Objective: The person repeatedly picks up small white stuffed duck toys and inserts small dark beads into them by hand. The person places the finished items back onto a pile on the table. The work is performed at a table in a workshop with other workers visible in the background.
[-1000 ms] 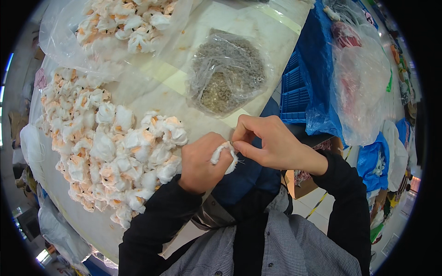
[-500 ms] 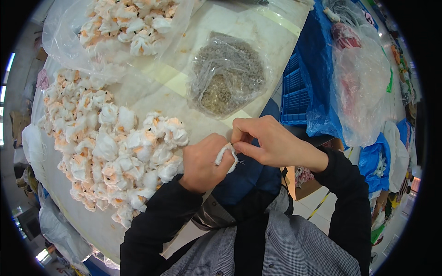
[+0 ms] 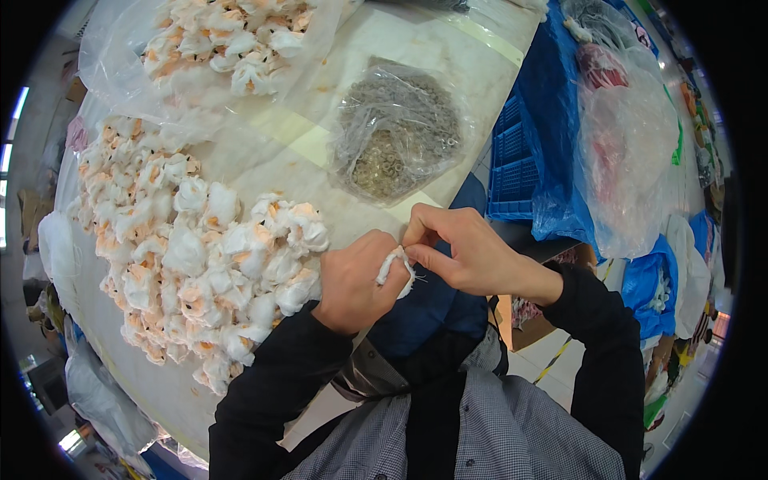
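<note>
My left hand (image 3: 354,282) is closed, with its fingers curled at the table's front edge. A white fabric strip (image 3: 387,267) with frayed threads loops around one of its fingers. Close against it, my right hand (image 3: 478,254) pinches thumb and forefinger together; whatever lies between the fingertips is too small to see. Beside my left hand spreads a heap of small peach fabric pieces with white stuffing (image 3: 192,264), some showing orange and dark bits. Beyond my hands lies a clear plastic bag of small translucent rings (image 3: 400,136).
More stuffed peach pieces (image 3: 232,40) sit in a clear bag at the far left of the pale table (image 3: 352,40). To the right stand a blue crate (image 3: 510,160) with blue plastic sheeting and a clear bag of pinkish material (image 3: 624,152). A cardboard box (image 3: 528,324) is below.
My hands keep nearly the same pose, fingertips still together. The whole view has shifted slightly; nothing is visibly picked up or let go.
</note>
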`<action>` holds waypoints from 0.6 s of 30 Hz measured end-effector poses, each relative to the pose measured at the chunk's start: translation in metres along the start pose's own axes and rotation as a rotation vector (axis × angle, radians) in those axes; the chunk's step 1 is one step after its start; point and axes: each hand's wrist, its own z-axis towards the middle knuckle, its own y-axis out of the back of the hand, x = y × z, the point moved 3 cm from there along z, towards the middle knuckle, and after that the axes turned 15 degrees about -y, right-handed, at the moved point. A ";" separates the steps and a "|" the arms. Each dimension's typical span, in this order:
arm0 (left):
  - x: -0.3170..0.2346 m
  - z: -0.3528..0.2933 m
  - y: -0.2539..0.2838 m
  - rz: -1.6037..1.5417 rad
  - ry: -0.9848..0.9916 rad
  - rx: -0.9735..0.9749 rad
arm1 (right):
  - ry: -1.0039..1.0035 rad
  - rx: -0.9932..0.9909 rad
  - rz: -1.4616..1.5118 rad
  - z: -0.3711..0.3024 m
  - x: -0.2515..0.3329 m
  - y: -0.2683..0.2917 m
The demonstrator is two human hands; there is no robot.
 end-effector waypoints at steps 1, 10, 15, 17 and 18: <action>0.000 0.000 0.000 0.002 -0.007 0.001 | 0.003 -0.006 -0.002 0.000 -0.001 -0.001; -0.001 -0.002 0.001 0.034 -0.046 0.044 | 0.051 -0.006 -0.030 -0.002 -0.005 -0.004; -0.001 -0.005 0.001 -0.042 0.006 -0.012 | 0.078 -0.048 -0.074 -0.007 0.001 -0.002; -0.003 -0.003 0.003 -0.057 0.021 -0.079 | 0.107 -0.125 -0.090 -0.010 0.009 -0.001; -0.005 -0.001 0.007 -0.046 0.016 -0.110 | 0.116 -0.173 -0.063 -0.013 0.013 -0.004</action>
